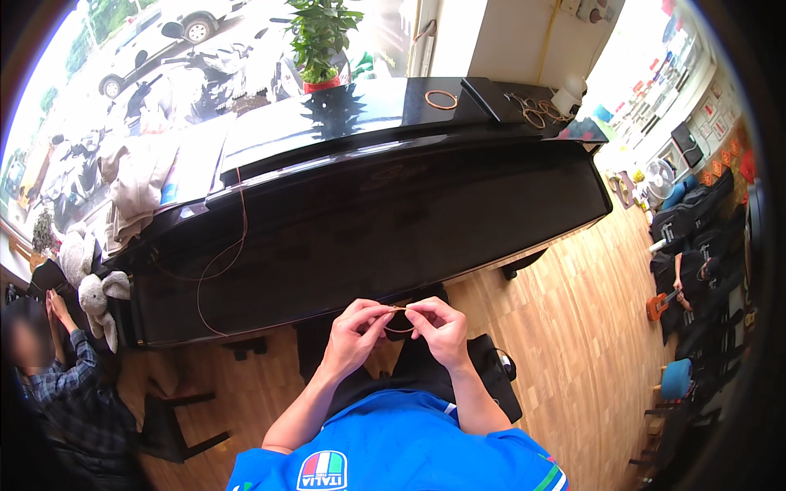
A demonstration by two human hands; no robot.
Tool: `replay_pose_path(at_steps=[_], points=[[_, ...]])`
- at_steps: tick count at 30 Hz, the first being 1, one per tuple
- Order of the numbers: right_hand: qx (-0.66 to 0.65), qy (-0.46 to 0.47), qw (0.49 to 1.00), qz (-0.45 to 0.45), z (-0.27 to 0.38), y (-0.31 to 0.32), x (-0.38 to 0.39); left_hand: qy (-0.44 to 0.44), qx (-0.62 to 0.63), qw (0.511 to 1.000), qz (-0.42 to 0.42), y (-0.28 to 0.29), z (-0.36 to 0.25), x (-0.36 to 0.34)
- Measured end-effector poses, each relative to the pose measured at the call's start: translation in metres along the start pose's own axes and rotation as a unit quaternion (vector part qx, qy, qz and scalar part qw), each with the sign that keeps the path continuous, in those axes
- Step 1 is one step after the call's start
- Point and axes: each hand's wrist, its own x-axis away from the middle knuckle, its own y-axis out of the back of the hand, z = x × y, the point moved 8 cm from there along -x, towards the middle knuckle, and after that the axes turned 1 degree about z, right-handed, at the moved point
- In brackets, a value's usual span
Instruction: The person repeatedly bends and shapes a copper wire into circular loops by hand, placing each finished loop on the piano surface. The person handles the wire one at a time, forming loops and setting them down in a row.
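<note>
My left hand (352,337) and my right hand (442,327) meet in front of my lap, both pinched closed. Between their fingertips they hold a thin copper-coloured wire (399,308), and a small loop of it hangs just below the fingers. What exactly the wire belongs to is too small to make out. Beyond my hands stands a black upright piano (393,213) with a glossy top. Over its front, at the left, dangles another long, thin copper-coloured wire (244,221). A coiled ring of similar wire (440,100) lies on the piano top.
A potted plant (319,49), a black flat case (483,98) and tangled cords (536,110) sit on the piano. Plush toys (101,304) are at its left end. One person (57,368) sits at left; another at far right holds a small orange ukulele (657,307). A blue stool (676,379) stands nearby.
</note>
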Motion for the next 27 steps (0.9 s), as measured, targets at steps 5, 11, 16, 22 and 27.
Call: replay_pose_path(at_steps=[5, 11, 16, 22, 27], points=[[-0.111, 0.018, 0.991, -0.068, -0.001, 0.016, -0.005, -0.216, -0.173, 0.96, -0.036, 0.024, -0.088, -0.047], [-0.051, 0.012, 0.992, -0.111, -0.006, 0.037, -0.002, -0.25, -0.146, 0.954, -0.082, 0.049, -0.187, -0.197], [-0.016, -0.001, 0.991, -0.136, -0.008, 0.051, 0.014, -0.111, -0.182, 0.976, -0.052, 0.052, -0.155, -0.328], [0.007, -0.021, 0.984, -0.176, -0.019, 0.074, 0.032, -0.071, -0.291, 0.953, -0.044, 0.057, -0.129, -0.362], [0.038, -0.012, 0.984, -0.174, -0.018, 0.08, 0.032, -0.14, -0.354, 0.919, -0.097, 0.14, -0.165, -0.329]])
